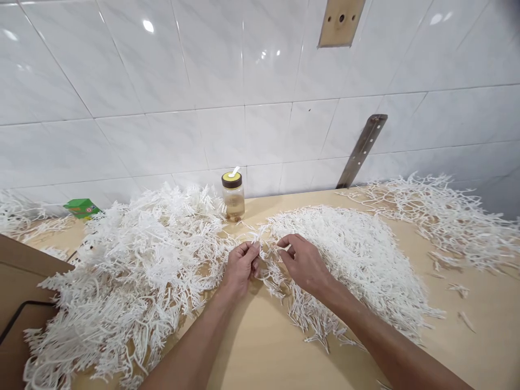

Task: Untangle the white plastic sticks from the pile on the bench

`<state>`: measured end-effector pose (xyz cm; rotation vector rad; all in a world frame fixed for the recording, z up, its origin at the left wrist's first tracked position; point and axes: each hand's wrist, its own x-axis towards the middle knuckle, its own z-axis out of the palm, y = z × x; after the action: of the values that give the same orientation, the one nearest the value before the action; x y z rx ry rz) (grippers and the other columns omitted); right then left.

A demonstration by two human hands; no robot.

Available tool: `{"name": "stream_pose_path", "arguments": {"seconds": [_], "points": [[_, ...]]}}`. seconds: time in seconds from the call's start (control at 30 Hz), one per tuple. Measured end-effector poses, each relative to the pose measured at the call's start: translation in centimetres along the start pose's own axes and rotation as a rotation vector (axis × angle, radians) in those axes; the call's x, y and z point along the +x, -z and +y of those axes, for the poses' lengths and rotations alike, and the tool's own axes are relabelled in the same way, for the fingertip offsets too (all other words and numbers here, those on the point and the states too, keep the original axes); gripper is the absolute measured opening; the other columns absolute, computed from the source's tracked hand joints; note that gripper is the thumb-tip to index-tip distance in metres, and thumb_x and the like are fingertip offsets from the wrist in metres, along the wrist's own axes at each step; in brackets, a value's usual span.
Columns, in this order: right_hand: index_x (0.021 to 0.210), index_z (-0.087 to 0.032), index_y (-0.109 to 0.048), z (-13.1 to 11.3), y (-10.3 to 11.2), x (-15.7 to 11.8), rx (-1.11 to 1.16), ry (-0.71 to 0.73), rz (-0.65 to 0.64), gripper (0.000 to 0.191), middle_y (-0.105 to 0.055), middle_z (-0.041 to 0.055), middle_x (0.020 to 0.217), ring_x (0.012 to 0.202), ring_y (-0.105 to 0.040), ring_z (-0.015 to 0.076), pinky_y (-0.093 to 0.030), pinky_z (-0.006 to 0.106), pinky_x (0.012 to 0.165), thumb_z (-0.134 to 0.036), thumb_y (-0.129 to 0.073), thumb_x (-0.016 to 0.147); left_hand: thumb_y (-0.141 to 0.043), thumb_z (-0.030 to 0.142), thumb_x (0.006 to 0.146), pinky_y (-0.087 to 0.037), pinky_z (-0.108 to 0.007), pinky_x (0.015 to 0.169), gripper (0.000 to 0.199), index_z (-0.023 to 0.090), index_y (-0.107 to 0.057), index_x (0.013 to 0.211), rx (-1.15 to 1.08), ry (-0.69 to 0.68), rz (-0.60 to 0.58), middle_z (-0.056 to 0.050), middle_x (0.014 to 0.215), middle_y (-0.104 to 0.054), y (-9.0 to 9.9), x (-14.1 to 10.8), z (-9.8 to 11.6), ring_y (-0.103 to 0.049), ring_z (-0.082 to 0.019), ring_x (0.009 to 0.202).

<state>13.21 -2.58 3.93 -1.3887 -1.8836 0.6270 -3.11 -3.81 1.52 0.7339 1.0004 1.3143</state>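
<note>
Your left hand [242, 264] is closed, pinching a white branched sprig [257, 236] between thumb and curled fingers, with its thin tips fanning out above your grip. Your right hand [304, 261] is just beside it, fingers bent and thumb drawn in towards them at the sprig's right side; you cannot tell whether a strand is caught between those fingertips. The sprig is in front of you, over the gap between two piles on the light wood-look table [266, 346].

To your left spreads a large, loose pile of white branched sprigs [142, 260]. To your right is a denser pile of short white pieces [357, 260], partly beneath your right forearm. Farther right lie tangled bare white stems [439, 216], with a few scraps [459, 290] near them.

Beyond your hands, a clear jar with a yellow-and-brown lid [233, 200] stands upright near the tiled wall [268, 130]. A dark, slotted metal strip [361, 153] leans at the wall, and a green packet [82, 208] sits behind the left pile, near a cardboard box [26, 287].
</note>
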Motion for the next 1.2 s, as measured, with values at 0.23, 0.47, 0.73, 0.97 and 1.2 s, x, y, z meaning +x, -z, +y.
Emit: {"name": "stream_pose_path", "arguments": {"seconds": [0.23, 0.47, 0.73, 0.97, 1.2], "points": [[0.102, -0.019, -0.066, -0.2, -0.9, -0.6, 0.095, 0.025, -0.168, 0.024, -0.071, 0.0054, 0.094, 0.069, -0.062, 0.0155, -0.046, 0.028, 0.061, -0.032, -0.051, 0.088, -0.076, 0.05, 0.071, -0.027, -0.02, 0.036, 0.041, 0.018, -0.05, 0.068, 0.07, -0.021, -0.048, 0.008, 0.043, -0.043, 0.0, -0.1, -0.2, -0.036, -0.005, 0.032], [0.084, -0.02, -0.067, -0.7, -0.7, -0.6, 0.062, 0.019, -0.15, 0.013, -0.066, -0.0015, 0.067, 0.056, -0.055, 0.0129, -0.041, 0.026, 0.057, -0.024, -0.055, 0.085, -0.075, 0.049, 0.072, -0.029, -0.02, 0.036, 0.04, 0.018, -0.051, 0.066, 0.142, -0.058, -0.075, 0.007, 0.041, -0.045, 0.0, -0.1, -0.4, -0.038, -0.006, 0.032], [0.075, -0.02, -0.065, -1.2, -0.6, -0.8, 0.029, 0.09, -0.144, 0.015, -0.068, -0.0002, 0.076, 0.068, -0.058, 0.0145, -0.041, 0.028, 0.064, -0.022, -0.055, 0.087, -0.078, 0.043, 0.07, -0.03, -0.02, 0.039, 0.034, 0.017, -0.056, 0.07, 0.148, -0.015, -0.118, 0.006, 0.044, -0.046, 0.1, -0.2, -0.1, -0.04, -0.006, 0.036], [0.077, -0.02, -0.067, -1.0, -0.8, -0.8, 0.013, 0.045, -0.138, 0.014, -0.069, 0.0013, 0.078, 0.071, -0.06, 0.0157, -0.042, 0.028, 0.066, -0.022, -0.056, 0.086, -0.078, 0.046, 0.069, -0.031, -0.02, 0.039, 0.038, 0.017, -0.053, 0.069, 0.165, -0.026, -0.107, 0.007, 0.045, -0.047, 0.2, 0.0, -0.3, -0.042, -0.007, 0.036], [0.079, -0.02, -0.068, -1.0, -0.9, -0.8, -0.001, -0.004, -0.166, 0.017, -0.07, 0.0008, 0.078, 0.062, -0.057, 0.0139, -0.039, 0.028, 0.062, -0.027, -0.054, 0.088, -0.079, 0.047, 0.067, -0.031, -0.02, 0.038, 0.04, 0.018, -0.052, 0.068, 0.134, -0.031, -0.083, 0.007, 0.042, -0.046, 0.1, 0.2, -0.4, -0.04, -0.007, 0.033]]}}
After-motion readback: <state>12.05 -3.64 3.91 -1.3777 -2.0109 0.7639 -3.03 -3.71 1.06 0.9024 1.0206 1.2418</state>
